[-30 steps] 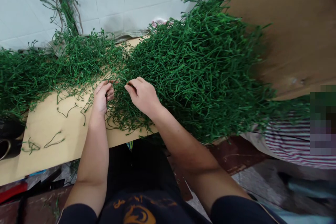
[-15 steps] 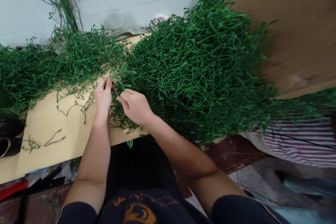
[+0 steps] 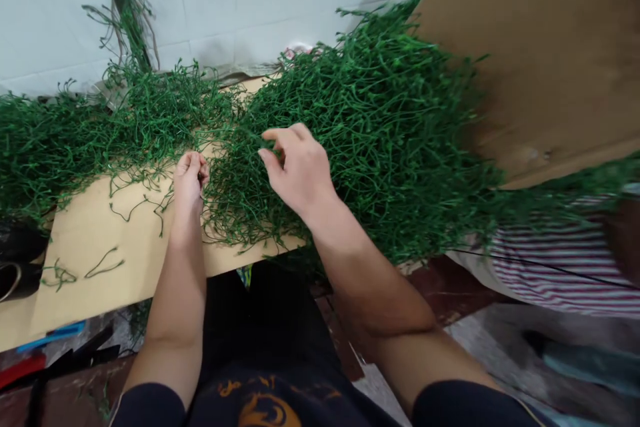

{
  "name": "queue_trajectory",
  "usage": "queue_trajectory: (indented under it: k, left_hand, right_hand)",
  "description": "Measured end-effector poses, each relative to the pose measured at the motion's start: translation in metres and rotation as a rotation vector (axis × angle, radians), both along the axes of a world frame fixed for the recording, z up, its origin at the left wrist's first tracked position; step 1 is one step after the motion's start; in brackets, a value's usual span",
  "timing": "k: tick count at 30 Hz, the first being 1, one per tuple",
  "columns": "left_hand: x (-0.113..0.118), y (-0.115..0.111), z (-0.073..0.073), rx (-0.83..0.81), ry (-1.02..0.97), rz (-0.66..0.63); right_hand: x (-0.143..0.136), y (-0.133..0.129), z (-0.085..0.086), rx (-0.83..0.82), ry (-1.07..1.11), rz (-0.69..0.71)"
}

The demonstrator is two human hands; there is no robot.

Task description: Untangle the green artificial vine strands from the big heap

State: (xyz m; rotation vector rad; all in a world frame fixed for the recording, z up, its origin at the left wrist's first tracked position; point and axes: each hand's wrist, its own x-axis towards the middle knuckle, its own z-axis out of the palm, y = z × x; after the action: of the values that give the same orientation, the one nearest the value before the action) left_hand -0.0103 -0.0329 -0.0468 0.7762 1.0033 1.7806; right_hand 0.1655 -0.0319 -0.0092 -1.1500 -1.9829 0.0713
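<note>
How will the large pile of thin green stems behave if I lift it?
The large pile of thin green stems probably flexes, as its strands curve. It may lift in tangled clumps, since many strands cross.

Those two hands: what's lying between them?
Between the left hand and the right hand lie tangled green stems, as the head view shows.

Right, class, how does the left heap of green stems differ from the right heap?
The right heap is taller and denser; the left heap is lower and looser. The right heap reaches the tan board's front edge, while the left heap leaves bare board in front. Both are tangled green stems.
</note>
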Motion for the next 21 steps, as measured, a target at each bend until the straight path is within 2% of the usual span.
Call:
queue_trajectory:
  k: [2,4,9,12,15,21]
  left_hand:
    - [0.002,0.002,-0.001,0.038,0.036,-0.030]
    - [0.002,0.004,-0.003,0.053,0.094,-0.054]
    - [0.002,0.001,-0.005,0.086,0.281,-0.172]
    - [0.002,0.000,-0.005,0.129,0.347,-0.232]
    - [0.001,0.001,-0.005,0.087,0.380,-0.220]
    - [0.009,0.002,-0.003,0.000,0.357,-0.216]
  right_hand:
    - [0.012,0.014,-0.002,0.008,0.016,-0.075]
    - [0.014,0.016,-0.006,0.031,0.032,-0.079]
    - [-0.011,0.008,-0.009,0.087,-0.011,0.037]
    - [-0.025,0.014,-0.007,0.006,-0.085,0.101]
    - [-0.029,0.021,-0.008,-0.077,-0.125,0.131]
    - [-0.033,0.017,-0.014,-0.114,-0.110,0.178]
